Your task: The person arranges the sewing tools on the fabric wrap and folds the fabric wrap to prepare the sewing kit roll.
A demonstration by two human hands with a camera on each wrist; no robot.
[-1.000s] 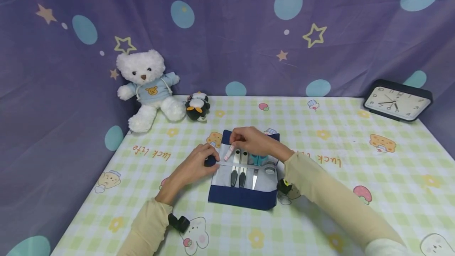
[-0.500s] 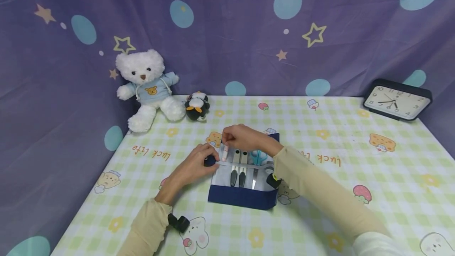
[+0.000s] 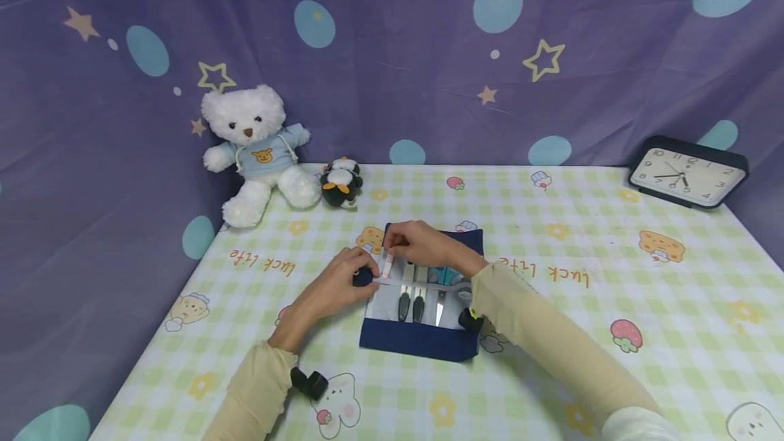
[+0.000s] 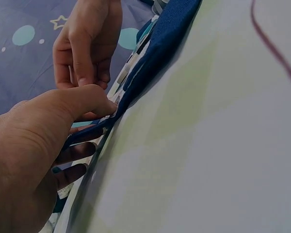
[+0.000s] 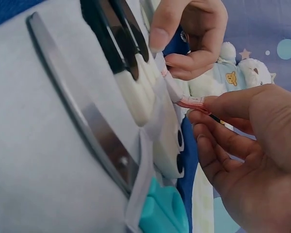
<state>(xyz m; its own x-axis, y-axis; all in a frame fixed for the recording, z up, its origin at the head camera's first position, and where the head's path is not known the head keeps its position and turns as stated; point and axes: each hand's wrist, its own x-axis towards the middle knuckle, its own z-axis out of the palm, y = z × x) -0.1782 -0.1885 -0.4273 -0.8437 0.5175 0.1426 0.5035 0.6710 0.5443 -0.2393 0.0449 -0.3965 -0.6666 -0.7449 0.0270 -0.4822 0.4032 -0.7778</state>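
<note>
The work looked most of the way along: on the open cloth case [image 3: 419,341], two dark-tipped tools [image 3: 418,308] and a pair of scissors [image 5: 162,213] already lay under the elastic band [image 3: 450,288], side by side and slightly apart. A round grey thing [image 3: 465,292] sat at the band's right end, partly hidden by the right sleeve, so whether the band held it could not be told. What seemed left was the folded strip [image 5: 190,102], whose lower end reached the band near the case's left edge; whether that end had slipped beneath it was hidden by the left thumb. The right hand [image 3: 415,240] pinched the strip's upper end between thumb and fingertips, and the left hand [image 3: 339,281] gripped the left edge of the case, its thumb on top by the band and other fingers beneath. Judging by this, the strip was not yet let go or settled. It looked soft and narrow, white and pink with reddish stripes along its folded layers, and it stood slightly askew from the pale lining. The case itself lay flat in the middle of the table [image 3: 551,373], navy along its borders, light grey inside, its lower right corner a little lifted.
</note>
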